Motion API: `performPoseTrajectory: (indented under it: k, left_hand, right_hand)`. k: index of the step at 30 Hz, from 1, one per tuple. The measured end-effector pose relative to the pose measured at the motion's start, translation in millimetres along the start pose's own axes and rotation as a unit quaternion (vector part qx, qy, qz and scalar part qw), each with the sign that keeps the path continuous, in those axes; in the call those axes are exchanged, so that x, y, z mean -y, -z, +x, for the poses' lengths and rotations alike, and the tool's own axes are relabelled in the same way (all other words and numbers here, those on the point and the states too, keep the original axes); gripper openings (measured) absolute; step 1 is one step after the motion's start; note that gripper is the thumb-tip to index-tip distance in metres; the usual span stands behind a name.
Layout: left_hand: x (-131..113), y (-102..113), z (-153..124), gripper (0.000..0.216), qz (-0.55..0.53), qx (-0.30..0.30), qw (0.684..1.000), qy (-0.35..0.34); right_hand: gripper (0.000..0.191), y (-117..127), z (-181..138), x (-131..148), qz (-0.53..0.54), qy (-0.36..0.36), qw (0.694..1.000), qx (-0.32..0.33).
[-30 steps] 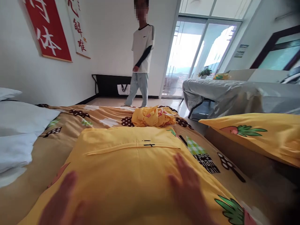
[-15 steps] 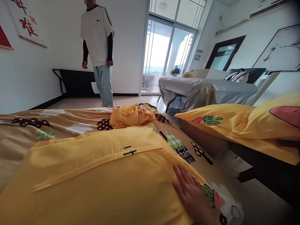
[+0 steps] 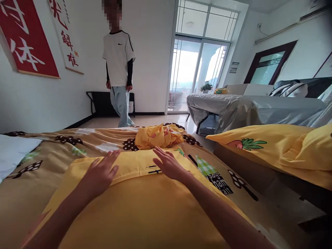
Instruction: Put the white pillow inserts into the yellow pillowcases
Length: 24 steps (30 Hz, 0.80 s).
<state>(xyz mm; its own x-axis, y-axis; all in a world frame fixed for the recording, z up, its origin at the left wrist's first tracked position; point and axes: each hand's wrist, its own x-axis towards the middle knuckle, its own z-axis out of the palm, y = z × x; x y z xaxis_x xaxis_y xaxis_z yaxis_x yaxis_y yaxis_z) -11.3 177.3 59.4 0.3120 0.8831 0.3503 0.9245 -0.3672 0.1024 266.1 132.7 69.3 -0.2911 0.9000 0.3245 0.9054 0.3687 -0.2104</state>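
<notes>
A yellow pillowcase (image 3: 145, 204), filled out like a pillow, lies in front of me on a brown patterned bedsheet (image 3: 64, 152). Across its far part runs an overlapped seam with small dark marks. My left hand (image 3: 102, 171) is over the left of that far part, fingers stretched forward and holding nothing. Toward the far right, my right hand (image 3: 169, 164) is spread flat by the dark marks, also holding nothing. Both palms face down at the cloth; firm contact is hard to make out. Just beyond lies a crumpled yellow cloth (image 3: 158, 136).
Another yellow pillow (image 3: 272, 138) with a carrot print is at the right, beside a dark edge. A white pillow (image 3: 15, 152) lies at the left. A person (image 3: 119, 65) stands beyond the bed. A plastic-covered table (image 3: 228, 103) stands at the back right.
My left hand has come into view over the pillowcase. My right hand has moved from the right edge forward and left to the far part. The view has turned left.
</notes>
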Motion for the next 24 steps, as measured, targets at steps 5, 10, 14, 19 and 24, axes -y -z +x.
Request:
performPoseTrajectory:
  k: [5,10,14,19,24]
  left_hand:
    - [-35.7,-33.0,67.4,0.050,0.008,0.100,0.994,0.052]
    - [-38.1,-111.3,54.2,0.048,0.008,0.110,0.993,0.040]
    - [-9.3,-117.1,44.5,0.053,0.008,0.121,0.989,0.080]
    - [63.4,-100.3,37.0,0.056,0.005,0.150,0.974,0.172]
    - [129.7,-109.1,21.7,0.058,0.012,0.131,0.969,0.211]
  right_hand:
    - [0.049,-50.3,84.4,29.9,0.006,0.028,0.999,0.018]
    - [0.057,-104.7,72.1,8.2,0.017,0.032,0.998,0.047]
    - [0.058,-111.6,73.9,-21.9,0.029,-0.012,0.996,0.084]
    - [0.060,-105.8,68.0,-92.0,0.021,-0.105,0.983,0.147]
    - [0.061,-103.0,43.3,-151.7,-0.010,-0.180,0.968,0.176]
